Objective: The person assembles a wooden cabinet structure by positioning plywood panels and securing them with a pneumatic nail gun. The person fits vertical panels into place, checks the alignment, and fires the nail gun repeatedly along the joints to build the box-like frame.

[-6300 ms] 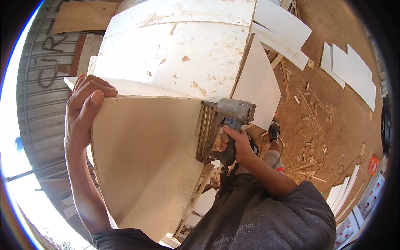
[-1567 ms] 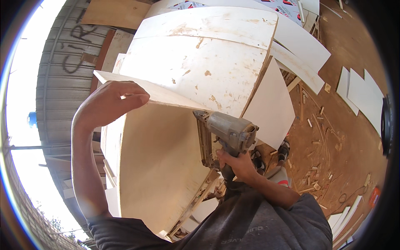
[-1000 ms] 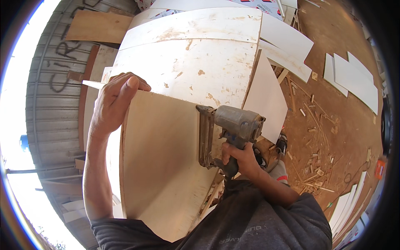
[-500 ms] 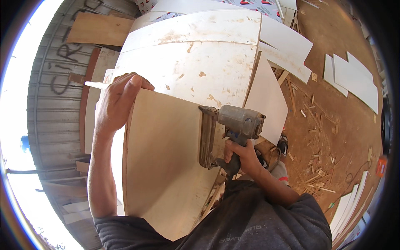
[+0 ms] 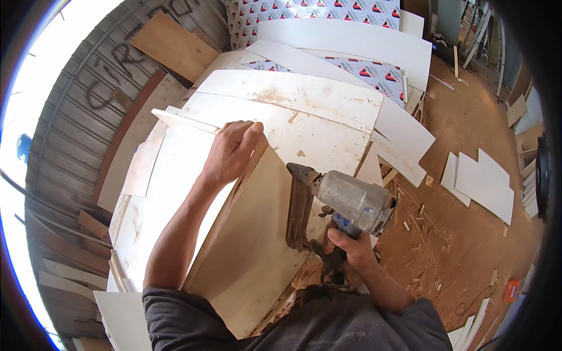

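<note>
A pale wooden panel stands on edge in front of me, above a white-faced worktop smeared with brown. My left hand is closed over its far upper corner, the fingers curled over the edge. From beneath that hand a narrow white board sticks out to the left. My right hand grips the handle of a worn grey nail gun. The gun's nose points left, near the panel's far end; whether it touches anything cannot be told.
White sheets lie on the brown floor at the right, among scattered wood offcuts. Larger white boards are stacked beyond the worktop. A plywood piece leans against the corrugated metal wall at the left.
The view has shifted, showing more of the far end. The panel appears steeper and narrower, with its edge now visible. Both hands keep their holds; the nail gun looks larger and more tilted.
</note>
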{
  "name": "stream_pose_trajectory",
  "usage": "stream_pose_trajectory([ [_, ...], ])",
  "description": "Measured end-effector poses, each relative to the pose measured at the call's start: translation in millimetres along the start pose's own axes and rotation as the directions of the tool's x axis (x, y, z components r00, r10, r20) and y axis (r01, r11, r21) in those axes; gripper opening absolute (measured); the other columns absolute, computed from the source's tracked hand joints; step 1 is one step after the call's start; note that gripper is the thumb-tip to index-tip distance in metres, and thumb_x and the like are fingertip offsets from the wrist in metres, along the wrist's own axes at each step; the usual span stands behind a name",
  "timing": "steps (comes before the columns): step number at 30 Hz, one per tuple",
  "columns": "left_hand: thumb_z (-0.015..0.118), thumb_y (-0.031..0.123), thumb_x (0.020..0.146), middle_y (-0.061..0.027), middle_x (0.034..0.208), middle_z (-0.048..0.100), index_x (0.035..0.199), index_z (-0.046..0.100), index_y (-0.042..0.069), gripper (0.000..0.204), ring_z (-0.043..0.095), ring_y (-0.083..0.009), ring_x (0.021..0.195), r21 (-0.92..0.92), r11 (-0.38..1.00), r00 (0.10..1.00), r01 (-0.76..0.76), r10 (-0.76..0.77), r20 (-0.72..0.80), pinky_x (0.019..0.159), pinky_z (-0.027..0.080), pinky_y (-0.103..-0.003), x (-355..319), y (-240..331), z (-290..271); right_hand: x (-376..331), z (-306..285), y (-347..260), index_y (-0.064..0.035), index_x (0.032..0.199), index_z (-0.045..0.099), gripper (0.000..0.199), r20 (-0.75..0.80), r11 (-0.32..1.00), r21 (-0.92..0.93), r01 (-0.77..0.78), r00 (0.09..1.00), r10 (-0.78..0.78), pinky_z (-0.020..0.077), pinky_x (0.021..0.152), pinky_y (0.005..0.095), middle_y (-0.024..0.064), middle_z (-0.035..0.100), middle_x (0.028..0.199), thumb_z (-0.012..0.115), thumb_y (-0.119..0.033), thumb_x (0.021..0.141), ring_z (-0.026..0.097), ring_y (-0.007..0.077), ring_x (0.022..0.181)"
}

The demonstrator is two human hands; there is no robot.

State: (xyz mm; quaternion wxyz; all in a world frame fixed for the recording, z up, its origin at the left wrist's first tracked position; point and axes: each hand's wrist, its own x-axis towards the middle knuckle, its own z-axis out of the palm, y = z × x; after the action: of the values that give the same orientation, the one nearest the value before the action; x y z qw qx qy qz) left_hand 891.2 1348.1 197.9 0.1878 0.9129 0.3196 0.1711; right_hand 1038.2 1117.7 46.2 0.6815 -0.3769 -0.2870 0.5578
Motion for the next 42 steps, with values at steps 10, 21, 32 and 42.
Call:
stream_pose_trajectory([
  [10,0.057,0.025,0.096,-0.0085,0.090,0.065,0.099,0.066,0.005,0.023,0.058,-0.0230,0.087,-0.011,0.991,0.966,-0.134,0.133,0.222,0.084,0.047,-0.036,8.4,-9.0,-23.1,17.6,14.8,-25.0,-0.0047,0.085,0.060,0.019,0.036,0.997,-0.079,-0.005,0.999,0.008,0.0441,0.067,0.0272,0.0019,0.059,0.069,0.065,-0.022,0.090,0.058,0.0120,0.069],
  [21,0.056,0.016,0.096,-0.0040,0.096,0.064,0.097,0.061,0.006,0.011,0.059,-0.0153,0.092,-0.251,0.968,0.976,-0.022,0.075,0.206,0.085,0.046,-0.033,4.7,-11.6,-16.8,20.3,12.4,-14.3,0.0036,0.123,0.049,0.041,0.059,0.995,-0.096,0.040,0.998,-0.034,0.0466,0.059,0.0278,0.0039,0.056,0.072,0.065,-0.010,0.087,0.056,0.0136,0.061],
  [32,0.057,0.013,0.095,-0.0055,0.100,0.065,0.096,0.060,0.006,0.007,0.061,-0.0147,0.098,-0.270,0.962,0.970,-0.046,0.107,0.216,0.088,0.048,-0.032,5.6,-14.3,-17.4,15.7,17.3,-0.3,0.0005,0.111,0.054,0.030,0.032,0.967,-0.203,0.153,0.988,-0.150,0.0469,0.060,0.0271,0.0044,0.059,0.074,0.067,-0.010,0.087,0.058,0.0130,0.065],
  [42,0.057,0.014,0.096,-0.0063,0.105,0.064,0.103,0.061,0.006,0.012,0.061,-0.0159,0.101,-0.299,0.953,0.970,-0.043,0.112,0.217,0.088,0.050,-0.033,4.5,-12.7,-17.3,18.3,17.6,1.8,0.0001,0.113,0.053,0.031,0.011,0.974,-0.200,0.112,0.994,-0.112,0.0475,0.059,0.0273,0.0042,0.059,0.076,0.068,-0.010,0.087,0.058,0.0135,0.063],
])
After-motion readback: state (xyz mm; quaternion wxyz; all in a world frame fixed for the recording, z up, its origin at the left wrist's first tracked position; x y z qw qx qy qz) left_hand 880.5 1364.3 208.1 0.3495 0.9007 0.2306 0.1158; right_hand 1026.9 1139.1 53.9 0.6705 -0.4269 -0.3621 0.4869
